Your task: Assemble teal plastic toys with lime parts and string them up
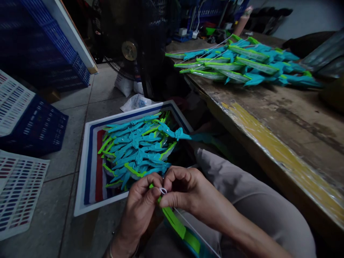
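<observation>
My left hand [139, 206] and my right hand [182, 191] meet low in the middle, above my lap. Both pinch the tip of a green and blue plastic toy piece [178, 225] that slants down to the right. A small white loop of string [162, 190] sits between my fingertips, and the thin white string [196, 233] trails along the piece. Just beyond my hands, a white-rimmed tray [83, 172] on the floor holds a heap of the same blue and green toy pieces [139, 147].
A worn wooden table [282, 122] runs along the right, with a pile of bagged blue and green toys [242, 62] on it. A floor fan [134, 46] stands behind the tray. Blue crates [37, 122] and perforated white panels [18, 190] lie at the left.
</observation>
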The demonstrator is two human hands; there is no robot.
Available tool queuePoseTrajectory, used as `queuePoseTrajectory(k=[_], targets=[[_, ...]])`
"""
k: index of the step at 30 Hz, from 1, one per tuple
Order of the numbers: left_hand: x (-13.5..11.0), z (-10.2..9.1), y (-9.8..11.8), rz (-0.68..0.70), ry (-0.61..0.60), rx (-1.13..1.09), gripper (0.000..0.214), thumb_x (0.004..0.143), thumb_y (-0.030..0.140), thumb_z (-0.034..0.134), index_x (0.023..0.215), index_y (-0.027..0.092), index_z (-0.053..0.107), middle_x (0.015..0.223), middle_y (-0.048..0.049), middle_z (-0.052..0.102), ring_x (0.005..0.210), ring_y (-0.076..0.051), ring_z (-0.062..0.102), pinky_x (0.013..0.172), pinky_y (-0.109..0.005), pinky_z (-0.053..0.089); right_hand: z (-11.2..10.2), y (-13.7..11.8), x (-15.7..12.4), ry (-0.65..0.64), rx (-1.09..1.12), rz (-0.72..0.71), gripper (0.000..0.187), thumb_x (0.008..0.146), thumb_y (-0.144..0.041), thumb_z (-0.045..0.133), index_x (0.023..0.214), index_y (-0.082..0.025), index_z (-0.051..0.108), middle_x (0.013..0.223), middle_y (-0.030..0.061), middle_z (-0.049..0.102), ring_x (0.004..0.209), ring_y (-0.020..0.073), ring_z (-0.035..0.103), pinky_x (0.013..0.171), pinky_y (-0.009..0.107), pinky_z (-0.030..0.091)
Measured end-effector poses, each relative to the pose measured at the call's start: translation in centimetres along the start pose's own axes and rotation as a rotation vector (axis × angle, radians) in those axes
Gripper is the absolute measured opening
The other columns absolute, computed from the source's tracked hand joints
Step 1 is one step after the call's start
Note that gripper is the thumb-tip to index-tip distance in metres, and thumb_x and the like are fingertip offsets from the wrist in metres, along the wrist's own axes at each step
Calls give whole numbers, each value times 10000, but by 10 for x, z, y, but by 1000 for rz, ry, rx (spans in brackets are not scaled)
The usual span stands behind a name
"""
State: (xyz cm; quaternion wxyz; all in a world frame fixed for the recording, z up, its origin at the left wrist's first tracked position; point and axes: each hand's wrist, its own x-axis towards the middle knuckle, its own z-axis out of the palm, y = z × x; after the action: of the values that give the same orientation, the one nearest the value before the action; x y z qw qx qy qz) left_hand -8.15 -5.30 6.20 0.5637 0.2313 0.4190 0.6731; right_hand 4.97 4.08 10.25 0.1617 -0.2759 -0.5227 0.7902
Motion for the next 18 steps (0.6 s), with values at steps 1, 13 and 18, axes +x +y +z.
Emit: queuePoseTrajectory(k=[1, 13, 18], targets=[[1, 0, 0, -9, 2, -4, 256, 849, 373, 770, 724, 178, 661, 753, -5, 545, 756, -144, 484, 691, -243, 398, 1, 0, -1, -3, 14, -10, 458, 702, -482, 911, 744, -157, 591, 737, -21, 575, 662, 107, 467, 578, 219, 361], [-2, -4, -5, -40, -12, -58, 190, 857, 360, 762, 820, 183, 704, 814, -3, 554, 765, -132, 508, 704, -232, 413, 1, 4, -15, 148, -766, -646, 129, 1033, -132, 527, 923, -162, 589, 814, 31, 595, 708, 134, 555, 634, 245, 416], [-4, 0, -7, -84, -39, -126, 151, 852, 329, 761, 848, 183, 722, 824, -13, 555, 780, -134, 501, 728, -232, 425, 6, 3, -15, 266, -468, -474, 195, 1052, -193, 480, 861, -204, 517, 779, -11, 532, 695, 124, 522, 633, 235, 417]])
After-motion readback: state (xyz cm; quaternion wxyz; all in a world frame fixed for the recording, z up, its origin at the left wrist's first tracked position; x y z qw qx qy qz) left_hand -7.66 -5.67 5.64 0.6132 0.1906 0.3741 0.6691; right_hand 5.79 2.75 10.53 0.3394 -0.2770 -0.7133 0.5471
